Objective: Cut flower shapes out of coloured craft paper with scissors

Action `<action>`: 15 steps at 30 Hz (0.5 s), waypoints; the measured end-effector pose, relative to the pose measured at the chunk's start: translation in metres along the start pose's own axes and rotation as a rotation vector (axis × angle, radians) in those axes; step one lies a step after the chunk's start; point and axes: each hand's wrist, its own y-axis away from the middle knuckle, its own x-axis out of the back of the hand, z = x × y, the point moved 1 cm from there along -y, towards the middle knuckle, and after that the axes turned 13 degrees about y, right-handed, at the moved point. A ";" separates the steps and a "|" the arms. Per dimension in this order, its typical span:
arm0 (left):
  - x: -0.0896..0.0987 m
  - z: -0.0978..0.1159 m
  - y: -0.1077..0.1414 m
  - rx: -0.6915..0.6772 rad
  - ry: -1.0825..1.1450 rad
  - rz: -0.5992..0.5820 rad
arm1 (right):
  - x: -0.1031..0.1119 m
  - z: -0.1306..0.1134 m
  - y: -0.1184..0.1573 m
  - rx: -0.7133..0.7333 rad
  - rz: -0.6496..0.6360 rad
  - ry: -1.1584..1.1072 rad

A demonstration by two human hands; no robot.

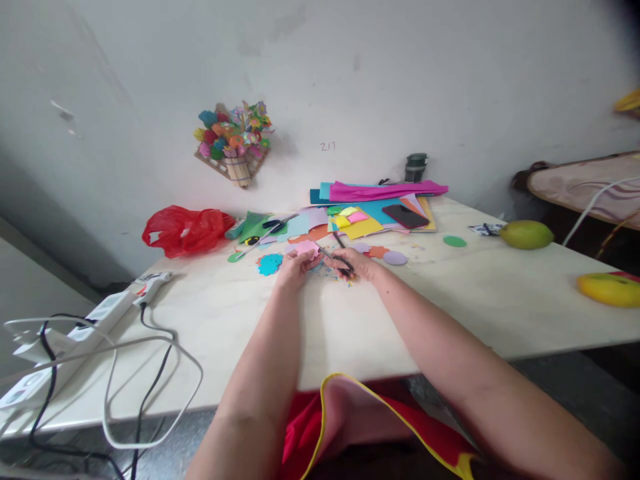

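Observation:
My left hand point(296, 267) pinches a pink paper flower shape point(307, 249) above the middle of the table. In my right hand point(356, 264) is a pair of scissors point(333, 257), its blades pointing left toward the pink paper. Whether the blades touch the paper I cannot tell. A blue scalloped paper piece point(270, 265) lies to the left of my left hand. Just right of my right hand are an orange paper flower point(379, 252) and a lilac paper oval point(395, 258). Small paper scraps are scattered under both hands.
Behind my hands lie coloured sheets point(367, 227), a phone point(405, 216) and a second pair of scissors point(280, 223). A red plastic bag point(185, 230) sits back left. Power strips point(75, 350) with loose cables are at left, mangoes point(527, 235) at right. Paper flowers point(235, 137) hang on the wall.

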 end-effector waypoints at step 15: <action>0.003 0.000 -0.004 -0.024 0.003 -0.015 | 0.000 0.001 -0.001 -0.006 -0.006 -0.007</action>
